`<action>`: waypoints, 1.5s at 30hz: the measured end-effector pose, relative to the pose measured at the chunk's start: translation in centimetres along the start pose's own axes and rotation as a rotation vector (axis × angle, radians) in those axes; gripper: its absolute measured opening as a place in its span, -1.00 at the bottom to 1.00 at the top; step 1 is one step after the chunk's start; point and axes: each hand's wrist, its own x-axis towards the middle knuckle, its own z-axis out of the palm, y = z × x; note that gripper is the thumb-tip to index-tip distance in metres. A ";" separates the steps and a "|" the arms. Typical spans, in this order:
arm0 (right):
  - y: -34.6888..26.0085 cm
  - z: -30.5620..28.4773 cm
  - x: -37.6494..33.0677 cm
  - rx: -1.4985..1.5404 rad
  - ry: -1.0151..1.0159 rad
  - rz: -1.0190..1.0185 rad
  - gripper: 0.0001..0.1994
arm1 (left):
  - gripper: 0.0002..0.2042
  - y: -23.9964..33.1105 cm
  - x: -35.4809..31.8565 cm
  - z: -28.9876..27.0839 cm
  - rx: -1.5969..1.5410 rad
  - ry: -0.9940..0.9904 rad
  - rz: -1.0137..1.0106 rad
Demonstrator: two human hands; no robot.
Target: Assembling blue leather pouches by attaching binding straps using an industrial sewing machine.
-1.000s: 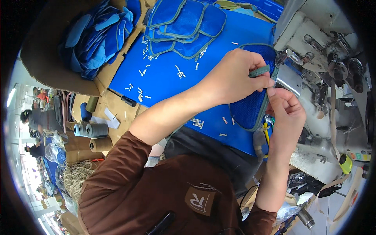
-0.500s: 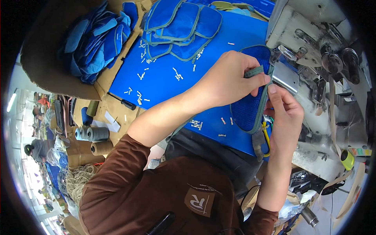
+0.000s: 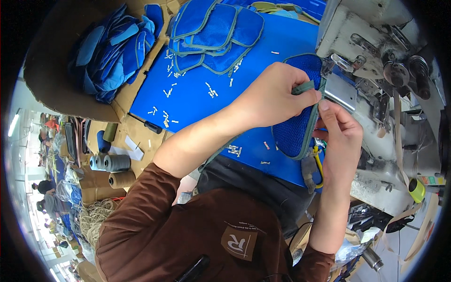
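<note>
Pad [image 3: 291, 140] partly under left grip [image 3: 287, 95], right edge pinched there and by right grip [image 3: 342, 126].

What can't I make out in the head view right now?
In the head view:
Held blue piece: partly hidden behind the left hand.
Lower stacked pieces: partly covered by upper stacked pieces.
Cardboard box: cut off by the top edge.
Background people: too small and blurred.

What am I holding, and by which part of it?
A blue pad, by the green trim along its right edge; your left hand and right hand pinch it there, close together.
</note>
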 end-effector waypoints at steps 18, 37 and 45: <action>0.2 -0.4 0.7 -0.116 -0.019 -0.055 -0.86 | -0.76 -0.1 0.7 -0.2 0.248 0.032 0.093; 0.0 -0.3 1.1 -0.123 -0.046 -0.041 -0.88 | -0.89 -0.2 -0.9 0.1 0.285 0.132 0.285; 0.0 -0.4 1.0 -0.131 -0.046 -0.022 -0.85 | -0.82 -0.1 0.3 -1.5 -0.012 -0.115 -0.071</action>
